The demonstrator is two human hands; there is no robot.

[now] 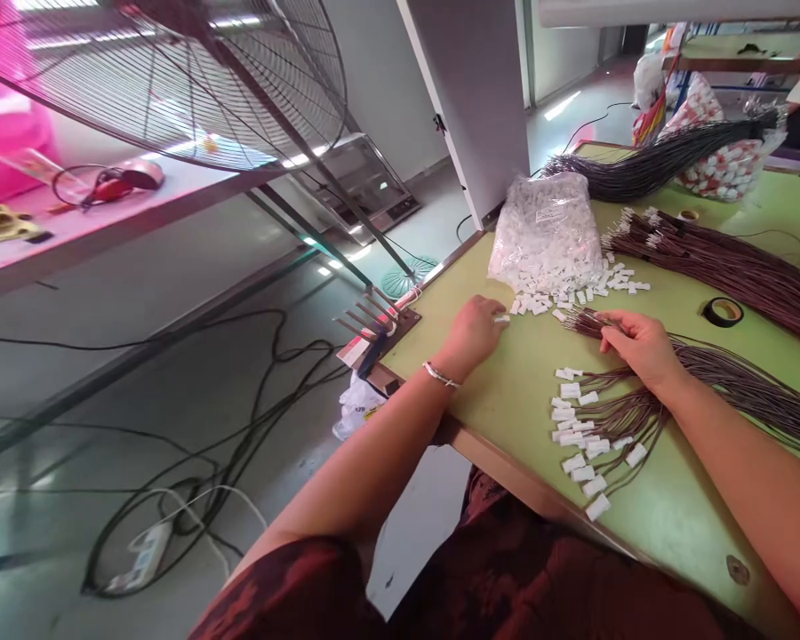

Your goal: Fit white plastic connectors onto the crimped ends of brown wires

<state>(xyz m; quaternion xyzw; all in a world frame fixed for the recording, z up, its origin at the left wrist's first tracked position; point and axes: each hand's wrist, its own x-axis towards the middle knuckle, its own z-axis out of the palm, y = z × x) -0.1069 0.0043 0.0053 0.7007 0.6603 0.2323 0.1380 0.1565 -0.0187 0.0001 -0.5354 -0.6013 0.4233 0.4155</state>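
My left hand (475, 333) rests low over the green table (500, 391), its fingers closed around a small white connector housing (502, 318). To its right, my right hand (636, 345) pinches brown wires (585, 322) whose metal-tipped ends point left. Just beyond both hands, loose white connector housings (553, 298) spill from a clear plastic bag (543, 227). Nearer my body lie several brown wires with white housings (577, 436) on their ends, fanned out on the table.
Behind are bundled brown wires (740, 267), a black wire bundle (646, 173) and a bag of red-and-white parts (726, 164). A tape roll (723, 311) sits at right. Metal prongs (366, 320) stick out at the table's left corner. A large fan (173, 80) stands left; cables (240, 436) cover the floor.
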